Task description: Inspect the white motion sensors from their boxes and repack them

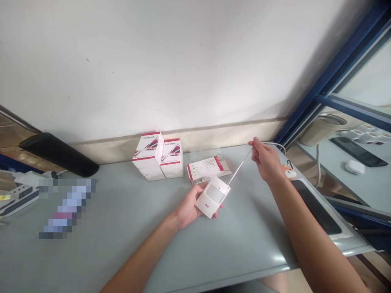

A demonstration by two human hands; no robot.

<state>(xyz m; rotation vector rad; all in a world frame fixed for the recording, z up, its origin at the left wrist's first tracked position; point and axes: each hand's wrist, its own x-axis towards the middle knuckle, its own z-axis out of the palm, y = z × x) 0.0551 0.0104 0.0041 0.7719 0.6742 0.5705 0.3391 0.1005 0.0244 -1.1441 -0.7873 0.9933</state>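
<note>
A white motion sensor [211, 201] with a ribbed-looking window on its front rests tilted in my left hand [190, 207], whose fingers wrap round it from below. From its upper right corner a thin metal antenna [240, 167] runs out, pulled long. My right hand [263, 156] pinches the far end of that antenna, up and to the right of the sensor. Just behind the sensor lies a white and red carton [204, 169] with its end flap open. Part of the sensor's back is hidden by my left hand.
Two upright white and red boxes [149, 156] stand against the wall. A clear plastic tray [205, 153] lies behind the open carton. At right are a dark flat device [316, 207], a cable and a blue-framed window [324, 97]. A black cylindrical object [61, 154] lies at left.
</note>
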